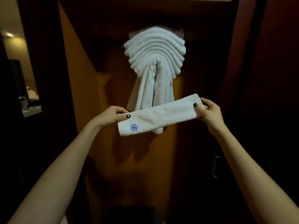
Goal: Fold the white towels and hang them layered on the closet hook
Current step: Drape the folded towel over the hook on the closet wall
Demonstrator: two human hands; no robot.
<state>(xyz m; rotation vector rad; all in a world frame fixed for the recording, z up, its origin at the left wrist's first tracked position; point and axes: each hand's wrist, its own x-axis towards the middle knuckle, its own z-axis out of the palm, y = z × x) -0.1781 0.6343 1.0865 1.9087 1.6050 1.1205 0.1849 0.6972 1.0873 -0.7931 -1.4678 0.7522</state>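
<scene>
Both hands pinch a folded white towel stretched between them: the left hand holds the end near the blue flower mark, the right hand the other. Above the grip, layered towels hang inside the closet.

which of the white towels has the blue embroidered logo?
The folded towel held out flat between the left hand and right hand; the logo sits near its left end. The layered hanging towels behind it show no logo.
</scene>
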